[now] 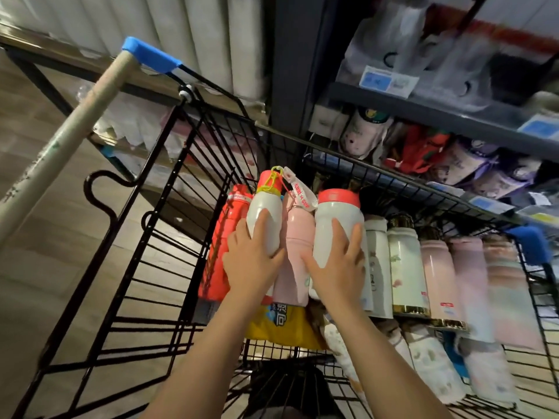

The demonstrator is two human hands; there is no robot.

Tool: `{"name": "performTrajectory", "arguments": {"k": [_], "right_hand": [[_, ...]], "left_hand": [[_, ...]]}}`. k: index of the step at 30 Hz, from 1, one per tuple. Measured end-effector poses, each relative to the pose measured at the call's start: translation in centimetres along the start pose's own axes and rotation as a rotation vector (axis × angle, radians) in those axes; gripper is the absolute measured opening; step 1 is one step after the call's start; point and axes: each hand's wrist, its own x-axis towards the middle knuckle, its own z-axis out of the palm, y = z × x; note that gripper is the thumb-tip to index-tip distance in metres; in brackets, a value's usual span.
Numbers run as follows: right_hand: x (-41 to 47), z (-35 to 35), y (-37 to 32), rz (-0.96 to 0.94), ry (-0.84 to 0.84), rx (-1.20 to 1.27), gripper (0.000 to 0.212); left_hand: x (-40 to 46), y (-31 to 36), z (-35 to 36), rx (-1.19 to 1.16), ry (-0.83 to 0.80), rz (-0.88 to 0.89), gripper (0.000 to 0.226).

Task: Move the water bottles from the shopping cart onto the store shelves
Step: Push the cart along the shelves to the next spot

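Reaching into the black wire shopping cart (169, 189), the left hand (251, 264) has its fingers curled round a white bottle with a red cap and yellow loop (264, 220), and the right hand (335, 267) wraps spread fingers round a fatter white bottle with a red lid (337, 219). Between the 2 sets of fingers stands a pink bottle (298, 252); just left of the left fingers, a red bottle (220, 237). Right of the right fingers, more white and pink bottles (423, 267) line the cart, all blurry. Store shelves (438, 116) sit beyond the fingertips.
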Motion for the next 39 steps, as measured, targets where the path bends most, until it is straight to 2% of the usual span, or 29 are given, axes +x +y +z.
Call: {"name": "performTrajectory", "arguments": {"k": [7, 15, 20, 27, 32, 39], "right_hand": [[0.1, -1.2, 0.1, 0.059, -0.007, 0.266, 0.086], [-1.5, -5.2, 2.9, 0.035, 0.107, 0.649, 0.085], [-2.2, -7.1, 4.1, 0.097, 0.166, 0.841, 0.081], [-4.6, -10.6, 5.4, -0.016, 0.22, 0.888, 0.078], [-5.9, -14.4, 7.6, -0.183, 0.314, 0.822, 0.078], [-6.5, -22.8, 16.5, -0.381, 0.476, 0.687, 0.077]], "left_hand": [[-0.1, -0.5, -0.8, -0.168, -0.022, 0.007, 0.075], [-3.0, -0.3, -2.8, -0.29, 0.129, 0.136, 0.079], [-4.1, 2.0, -2.8, -0.317, 0.142, 0.24, 0.085], [-6.5, 5.0, -3.1, -0.327, 0.123, 0.301, 0.089], [-8.8, 8.4, -4.8, -0.314, 0.228, 0.381, 0.081], [-13.8, 21.6, -4.7, -0.375, 0.384, 0.43, 0.084]]}}
